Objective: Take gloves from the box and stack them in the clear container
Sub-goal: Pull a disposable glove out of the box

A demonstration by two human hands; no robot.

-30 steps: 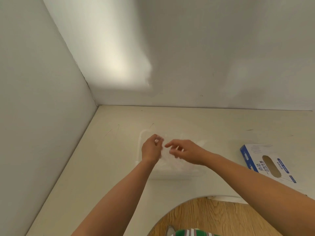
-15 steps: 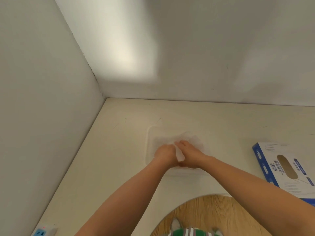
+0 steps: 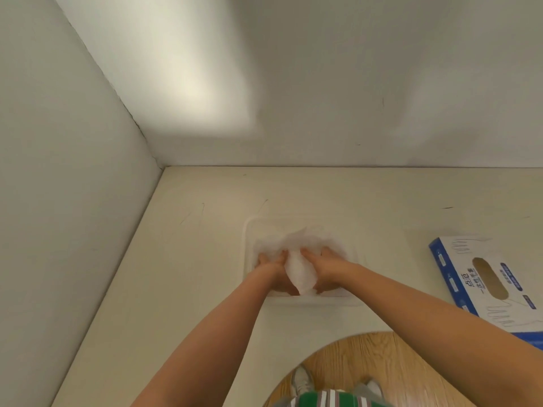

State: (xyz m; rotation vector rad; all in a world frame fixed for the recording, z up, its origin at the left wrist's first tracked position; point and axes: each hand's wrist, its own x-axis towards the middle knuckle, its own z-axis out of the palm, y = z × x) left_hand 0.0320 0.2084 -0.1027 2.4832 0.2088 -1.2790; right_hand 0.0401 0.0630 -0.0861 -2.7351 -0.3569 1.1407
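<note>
Change: both hands, pinching a glove above the container [image 3: 249,230] a second ago, are now pushing down inside it.
Left hand [image 3: 271,265]: pressing, fingers seemingly flat.
Right hand [image 3: 326,267]: doing likewise.
Gloves [image 3: 298,270]: bunching inside the container, between the hands.
Box [image 3: 458,277]: lying well right of the container.
Meaning: this glove is probably joining the stack.

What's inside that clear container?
A crumpled heap of thin translucent gloves, with the left hand and right hand pressing on it. Hands and heap cover the bottom of the container, so the number of gloves cannot be told.
</note>
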